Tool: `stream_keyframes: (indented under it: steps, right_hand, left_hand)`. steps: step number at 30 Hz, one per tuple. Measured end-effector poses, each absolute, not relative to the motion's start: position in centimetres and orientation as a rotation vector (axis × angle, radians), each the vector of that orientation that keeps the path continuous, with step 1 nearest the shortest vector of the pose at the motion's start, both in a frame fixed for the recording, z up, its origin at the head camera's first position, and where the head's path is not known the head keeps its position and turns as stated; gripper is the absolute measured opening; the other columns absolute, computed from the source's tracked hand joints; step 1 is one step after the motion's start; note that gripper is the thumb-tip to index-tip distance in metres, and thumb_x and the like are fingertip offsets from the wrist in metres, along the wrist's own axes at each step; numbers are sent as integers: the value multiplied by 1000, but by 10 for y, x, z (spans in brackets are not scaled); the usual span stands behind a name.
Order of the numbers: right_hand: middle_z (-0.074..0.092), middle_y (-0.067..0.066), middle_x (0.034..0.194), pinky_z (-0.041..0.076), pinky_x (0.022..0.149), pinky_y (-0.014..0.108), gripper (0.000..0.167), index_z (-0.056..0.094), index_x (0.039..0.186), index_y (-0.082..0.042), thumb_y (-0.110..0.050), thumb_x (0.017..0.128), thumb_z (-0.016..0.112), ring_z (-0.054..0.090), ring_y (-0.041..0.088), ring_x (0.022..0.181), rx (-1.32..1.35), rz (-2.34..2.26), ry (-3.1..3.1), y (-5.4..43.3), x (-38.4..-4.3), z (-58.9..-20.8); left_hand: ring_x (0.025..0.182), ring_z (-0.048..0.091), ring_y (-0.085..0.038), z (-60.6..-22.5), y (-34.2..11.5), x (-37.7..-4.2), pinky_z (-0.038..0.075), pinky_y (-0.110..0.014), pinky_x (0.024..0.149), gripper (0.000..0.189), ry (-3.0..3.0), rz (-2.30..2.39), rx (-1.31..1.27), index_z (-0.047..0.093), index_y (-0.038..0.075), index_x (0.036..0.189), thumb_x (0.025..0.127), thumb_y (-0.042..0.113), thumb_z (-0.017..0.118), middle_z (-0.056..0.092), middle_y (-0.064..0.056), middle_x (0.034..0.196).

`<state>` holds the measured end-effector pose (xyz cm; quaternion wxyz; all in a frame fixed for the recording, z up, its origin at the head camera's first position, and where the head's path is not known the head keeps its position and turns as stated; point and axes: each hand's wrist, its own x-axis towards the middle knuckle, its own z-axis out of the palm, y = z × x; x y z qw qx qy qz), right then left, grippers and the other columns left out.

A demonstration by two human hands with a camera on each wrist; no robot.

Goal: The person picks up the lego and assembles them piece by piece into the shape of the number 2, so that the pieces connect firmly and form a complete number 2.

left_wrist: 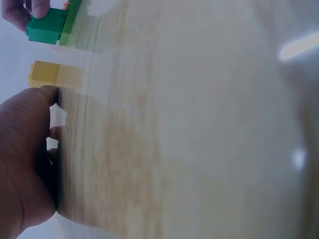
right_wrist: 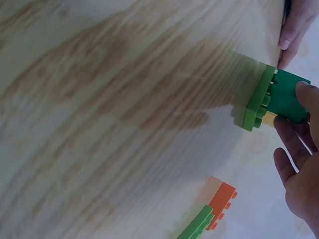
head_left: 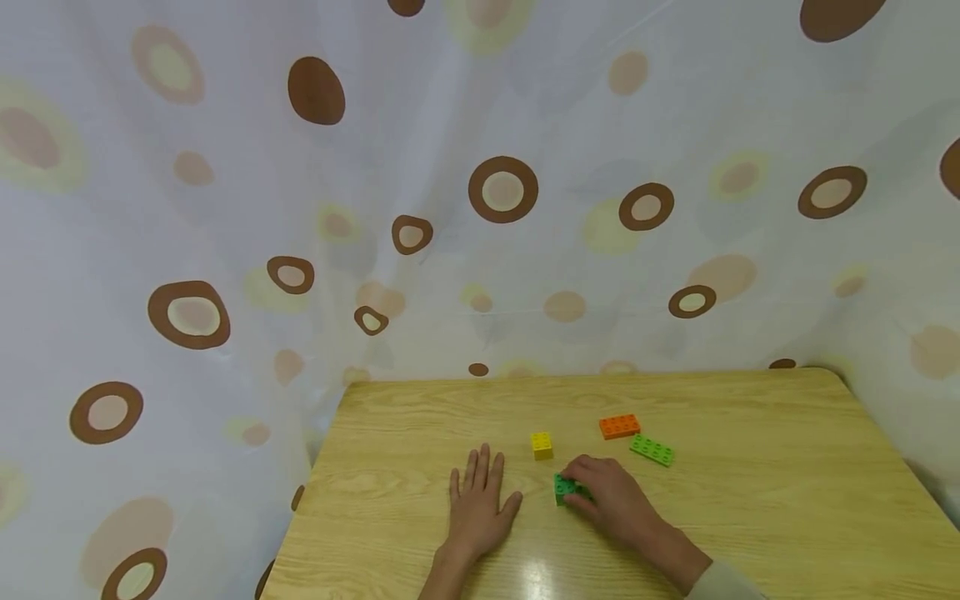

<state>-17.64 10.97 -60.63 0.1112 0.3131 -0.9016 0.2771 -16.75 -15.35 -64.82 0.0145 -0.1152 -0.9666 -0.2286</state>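
Observation:
My right hand pinches a dark green brick between thumb and fingers. Directly under that brick lies a thin light green brick on the table, some of its studs showing. Whether the two are pressed fully together I cannot tell. My left hand rests flat on the table with its fingers spread, holding nothing. A yellow brick stands beyond the hands, between them. Farther right are an orange brick and a second thin light green brick, close together.
The wooden table reaches back to a white curtain with brown and yellow rings, which also hangs along the left and right sides. Light glares on the tabletop near the front.

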Motion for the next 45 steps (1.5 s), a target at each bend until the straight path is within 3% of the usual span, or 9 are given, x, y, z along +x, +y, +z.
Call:
stream_keyframes:
  steps: [13, 19, 27, 32, 35, 40, 45]
  right_hand:
    - [69, 0, 115, 55, 86, 42, 24, 70, 114, -13, -22, 94, 80, 66, 17, 99, 1071, 646, -2574, 99, -183, -612]
    - [69, -2, 115, 55, 85, 42, 25, 66, 112, -16, -21, 93, 82, 65, 15, 97, 1009, 685, -2623, 100, -178, -617]
    - [69, -3, 121, 54, 93, 46, 34, 66, 124, -16, -24, 95, 80, 65, 16, 104, 914, 699, -2766, 108, -166, -620]
    - [68, -1, 122, 53, 97, 49, 41, 66, 127, -13, -27, 93, 83, 67, 19, 108, 925, 679, -2759, 113, -167, -612]
    - [70, -2, 121, 52, 98, 50, 44, 68, 127, -13, -30, 91, 85, 68, 19, 109, 905, 703, -2757, 119, -169, -606]
    - [73, -2, 119, 53, 97, 53, 40, 71, 123, -12, -32, 91, 85, 70, 22, 110, 752, 795, -2720, 140, -176, -600]
    - [74, 2, 114, 55, 94, 56, 31, 74, 118, -9, -28, 95, 82, 71, 26, 105, 577, 859, -2697, 170, -183, -603]
  left_hand:
    - [161, 15, -41, -644, -164, -168, 10, -72, 123, 70, -3024, -681, -316, 36, 6, 164, 108, 46, 52, 20, -20, 174]
    - [160, 17, -43, -649, -160, -167, 10, -73, 122, 69, -3011, -716, -313, 39, 5, 162, 107, 44, 54, 23, -21, 173]
    - [155, 29, -46, -651, -142, -156, 11, -79, 118, 59, -2920, -1002, -308, 55, 7, 151, 101, 35, 69, 43, -19, 163]
    - [139, 54, -31, -641, -128, -154, 34, -63, 119, 50, -2840, -1172, -548, 60, 12, 144, 100, 31, 74, 61, -6, 147]
    - [132, 60, -21, -636, -121, -156, 44, -54, 113, 51, -2850, -1179, -654, 62, 16, 143, 98, 33, 77, 66, 2, 140]
    - [127, 58, -16, -634, -109, -165, 41, -55, 110, 56, -2865, -1136, -665, 64, 22, 141, 93, 45, 81, 67, 9, 134]
    - [118, 55, -12, -636, -101, -173, 38, -41, 99, 55, -2867, -1183, -607, 67, 25, 137, 90, 49, 83, 67, 12, 129]
